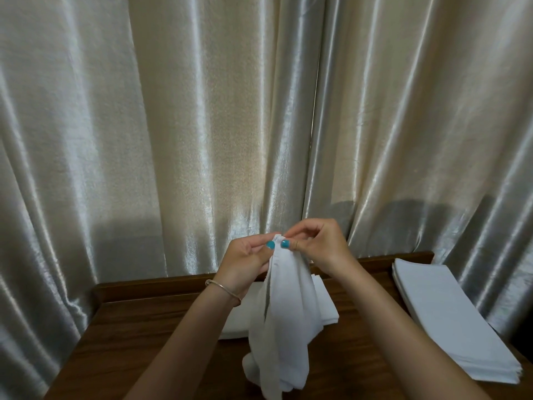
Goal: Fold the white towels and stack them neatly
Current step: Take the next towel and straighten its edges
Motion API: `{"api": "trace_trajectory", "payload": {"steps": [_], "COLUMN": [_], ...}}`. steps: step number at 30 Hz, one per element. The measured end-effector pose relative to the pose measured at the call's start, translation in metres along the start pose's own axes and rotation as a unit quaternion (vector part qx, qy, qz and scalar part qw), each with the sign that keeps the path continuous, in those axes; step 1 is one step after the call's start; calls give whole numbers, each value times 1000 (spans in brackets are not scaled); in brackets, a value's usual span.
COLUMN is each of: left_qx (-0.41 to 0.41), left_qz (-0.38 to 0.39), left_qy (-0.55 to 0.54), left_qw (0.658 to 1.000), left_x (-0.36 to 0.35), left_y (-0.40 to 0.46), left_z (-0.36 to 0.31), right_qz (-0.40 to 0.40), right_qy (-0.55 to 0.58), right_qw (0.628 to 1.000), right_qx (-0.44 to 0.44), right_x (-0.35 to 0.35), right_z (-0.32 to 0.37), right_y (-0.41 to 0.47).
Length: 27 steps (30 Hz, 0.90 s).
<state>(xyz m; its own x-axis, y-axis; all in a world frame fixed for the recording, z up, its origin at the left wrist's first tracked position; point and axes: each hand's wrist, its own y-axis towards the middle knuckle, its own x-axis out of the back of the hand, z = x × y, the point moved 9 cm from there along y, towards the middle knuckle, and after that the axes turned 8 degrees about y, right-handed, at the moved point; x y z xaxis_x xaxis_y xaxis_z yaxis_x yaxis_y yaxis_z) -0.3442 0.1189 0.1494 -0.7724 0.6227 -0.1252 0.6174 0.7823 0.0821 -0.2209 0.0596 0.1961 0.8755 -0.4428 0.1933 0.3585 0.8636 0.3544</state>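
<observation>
Between both hands, left (250, 259) and right (316, 246), a hanging white towel (284, 321), top edge pinched by each.

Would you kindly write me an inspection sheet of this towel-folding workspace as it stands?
Surface: dark wooden table with a raised back edge.
Job's things: loose white towel held up, hanging down to the table; folded towel lying behind it; stack of folded towels at the right edge.
Clutter: nothing seen.
Grips: left hand and right hand both pinch the loose towel's top edge, close together; bracelet on the left wrist.
Cables: nothing seen.
Surroundings: shiny cream curtains behind the table.
</observation>
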Motion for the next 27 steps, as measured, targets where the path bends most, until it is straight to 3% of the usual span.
{"api": "trace_trajectory", "payload": {"steps": [9,14,19,23,27], "left_qx": [5,13,17,-25,-93], "left_qz": [22,-74,-120,-192,-209], "left_qy": [-20,0,38,48,92], "left_qw": [1000,997,992,980,969], "left_x": [-8,7,24,46,70], "left_y": [-2,2,7,12,21], "left_z": [-2,6,-1,-25,-64], "right_qz": [-59,-79,-33,29,100], "right_qy": [10,-12,-29,-97,-140], "right_qw": [998,997,999,992,979], "right_qx": [-1,-1,-5,-73,-108], "right_x": [8,1,-13,-24,-36], "right_z": [-8,-12,-14,-31,-54], "right_y": [-4,0,4,5,-12]}}
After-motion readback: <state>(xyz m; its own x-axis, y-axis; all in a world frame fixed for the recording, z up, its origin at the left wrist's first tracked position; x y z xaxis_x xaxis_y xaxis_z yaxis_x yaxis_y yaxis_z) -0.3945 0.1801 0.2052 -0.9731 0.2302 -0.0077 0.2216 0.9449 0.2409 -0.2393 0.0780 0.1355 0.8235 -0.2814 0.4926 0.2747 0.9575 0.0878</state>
